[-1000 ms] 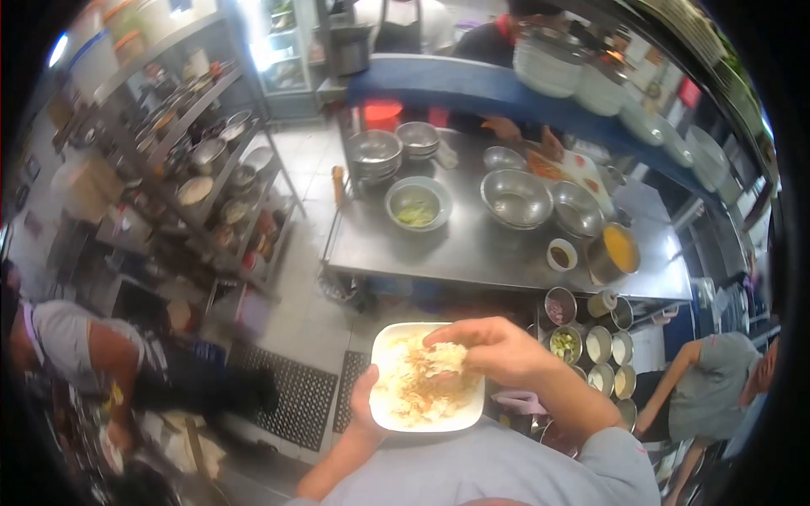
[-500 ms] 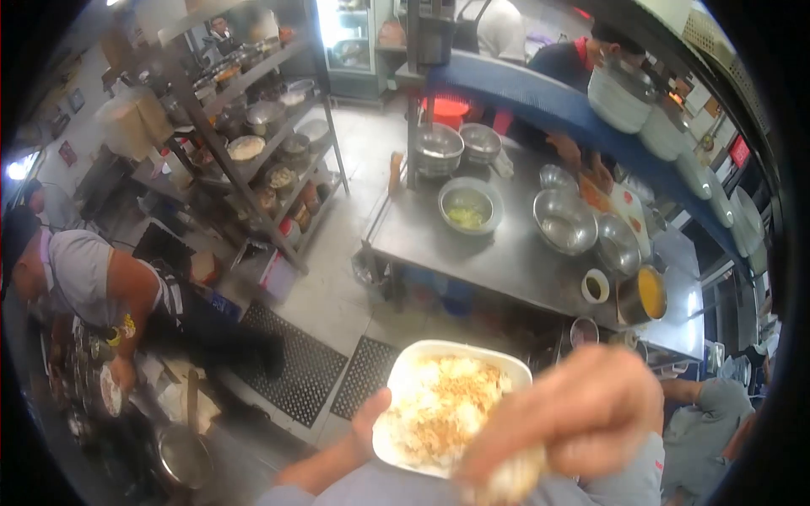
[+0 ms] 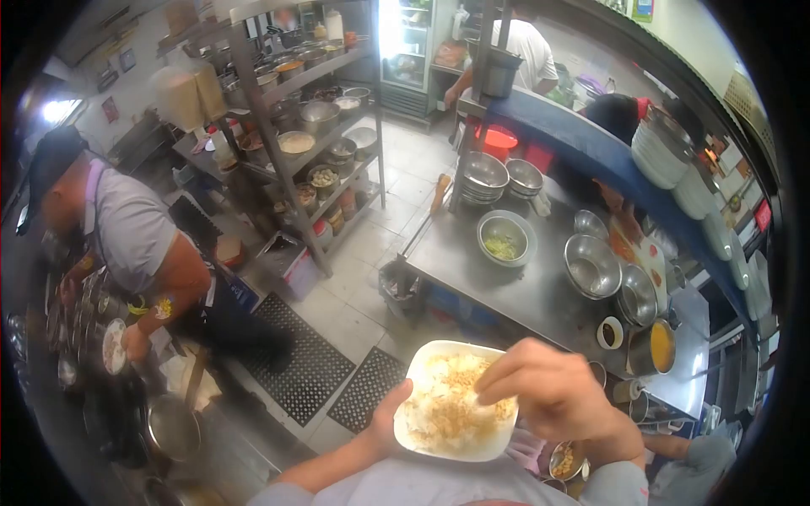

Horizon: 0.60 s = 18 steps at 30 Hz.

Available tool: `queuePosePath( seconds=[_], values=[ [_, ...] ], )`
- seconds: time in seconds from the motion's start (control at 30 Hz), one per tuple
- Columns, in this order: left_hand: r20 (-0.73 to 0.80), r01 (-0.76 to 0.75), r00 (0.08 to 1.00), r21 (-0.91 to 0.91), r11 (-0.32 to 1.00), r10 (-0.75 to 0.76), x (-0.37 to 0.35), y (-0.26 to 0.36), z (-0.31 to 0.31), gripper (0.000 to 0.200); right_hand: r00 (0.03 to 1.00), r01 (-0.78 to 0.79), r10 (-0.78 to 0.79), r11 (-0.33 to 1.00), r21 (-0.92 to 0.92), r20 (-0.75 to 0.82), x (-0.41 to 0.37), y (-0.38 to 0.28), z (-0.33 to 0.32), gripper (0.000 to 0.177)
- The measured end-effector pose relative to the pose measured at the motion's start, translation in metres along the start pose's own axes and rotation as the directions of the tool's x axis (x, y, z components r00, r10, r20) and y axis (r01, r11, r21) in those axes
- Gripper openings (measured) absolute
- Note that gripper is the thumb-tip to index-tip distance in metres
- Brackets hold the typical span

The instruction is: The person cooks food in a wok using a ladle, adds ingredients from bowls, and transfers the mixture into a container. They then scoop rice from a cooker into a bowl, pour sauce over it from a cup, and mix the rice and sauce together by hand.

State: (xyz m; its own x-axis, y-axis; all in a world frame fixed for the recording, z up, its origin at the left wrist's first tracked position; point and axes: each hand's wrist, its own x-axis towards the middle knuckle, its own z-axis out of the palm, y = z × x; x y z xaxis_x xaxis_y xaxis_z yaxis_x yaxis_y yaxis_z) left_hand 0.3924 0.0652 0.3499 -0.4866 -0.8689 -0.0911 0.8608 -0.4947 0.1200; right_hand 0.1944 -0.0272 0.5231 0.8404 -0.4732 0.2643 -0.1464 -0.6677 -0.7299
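Rice plate held in one grip, pinched at with the other.
Clamped left grip (image 3: 390, 417) on plate (image 3: 443, 346) rim, thumb on top; bunched right grip (image 3: 553, 392) fingertips together over rice (image 3: 447, 405) at its right side. Held above mats (image 3: 304, 371), near bench (image 3: 515, 291) with bowls (image 3: 591, 266); person (image 3: 135, 236) left, by pots (image 3: 173, 430).

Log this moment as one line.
left hand: holds white plate | right hand: curled over rice on plate | steel table: beyond

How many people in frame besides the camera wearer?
4. Person in a cap at far left; person in white at the back; person in dark behind the blue shelf; person in grey bottom right, mostly cut off. Others may be hidden.
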Motion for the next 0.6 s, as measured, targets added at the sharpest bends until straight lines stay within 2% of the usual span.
queuePosePath(
  seconds=[0.03, 0.07, 0.1, 0.17, 0.2, 0.23, 0.3, 0.33, 0.37, 0.43, 0.5, 0.6],
  values=[
    [0.004, -0.006, 1.000, -0.007, 1.000, 0.006, 0.004, 0.001, 0.001, 0.065, 0.984, -0.048, 0.050, 0.999, 0.013, -0.169, -0.005, -0.002, 0.003, 0.038],
    [0.013, -0.009, 1.000, -0.001, 1.000, 0.009, 0.008, 0.001, -0.005, 0.065, 0.951, 0.002, -0.009, 1.000, -0.024, -0.310, -0.004, 0.008, 0.017, 0.035],
    [0.017, -0.015, 1.000, -0.012, 1.000, 0.015, 0.010, 0.002, -0.011, 0.066, 0.974, -0.035, 0.015, 0.996, -0.087, -0.225, 0.001, 0.011, 0.027, 0.027],
    [0.038, -0.029, 0.999, -0.026, 0.999, 0.030, 0.018, 0.005, -0.021, 0.066, 0.994, 0.096, -0.087, 0.985, -0.146, 0.069, 0.005, 0.034, 0.039, 0.020],
    [0.035, -0.025, 0.999, -0.041, 0.999, 0.026, 0.022, 0.005, -0.023, 0.066, 0.999, -0.010, 0.004, 0.987, -0.158, -0.037, 0.001, 0.034, 0.035, 0.020],
    [0.019, -0.037, 0.999, -0.034, 0.999, 0.038, 0.026, 0.007, -0.021, 0.066, 0.964, -0.149, 0.119, 0.983, -0.109, -0.239, 0.000, 0.028, 0.030, 0.021],
    [-0.030, -0.047, 0.999, -0.028, 0.999, 0.046, 0.027, 0.005, -0.021, 0.064, 0.857, -0.305, 0.276, 0.952, 0.002, -0.435, -0.007, 0.023, 0.026, 0.025],
    [-0.043, -0.048, 0.998, -0.028, 0.998, 0.046, 0.027, 0.005, -0.024, 0.064, 0.942, -0.196, 0.127, 0.960, -0.201, -0.310, -0.002, 0.028, 0.028, 0.028],
    [-0.056, -0.053, 0.997, -0.027, 0.998, 0.051, 0.027, 0.005, -0.030, 0.063, 0.980, -0.185, 0.164, 0.957, -0.222, -0.108, -0.004, 0.035, 0.036, 0.028],
    [-0.056, -0.041, 0.998, -0.025, 0.999, 0.040, 0.032, 0.008, -0.036, 0.062, 0.987, -0.156, 0.149, 0.972, -0.177, -0.052, -0.010, 0.056, 0.044, 0.028],
    [-0.045, -0.014, 0.999, -0.031, 0.999, 0.013, 0.033, 0.006, -0.040, 0.061, 0.971, -0.223, 0.189, 0.938, -0.266, -0.148, -0.006, 0.058, 0.039, 0.026],
    [-0.082, 0.035, 0.996, -0.056, 0.998, -0.040, 0.035, 0.001, -0.052, 0.060, 0.986, -0.162, 0.162, 0.893, -0.421, -0.037, -0.009, 0.087, 0.059, 0.031]
  ],
)
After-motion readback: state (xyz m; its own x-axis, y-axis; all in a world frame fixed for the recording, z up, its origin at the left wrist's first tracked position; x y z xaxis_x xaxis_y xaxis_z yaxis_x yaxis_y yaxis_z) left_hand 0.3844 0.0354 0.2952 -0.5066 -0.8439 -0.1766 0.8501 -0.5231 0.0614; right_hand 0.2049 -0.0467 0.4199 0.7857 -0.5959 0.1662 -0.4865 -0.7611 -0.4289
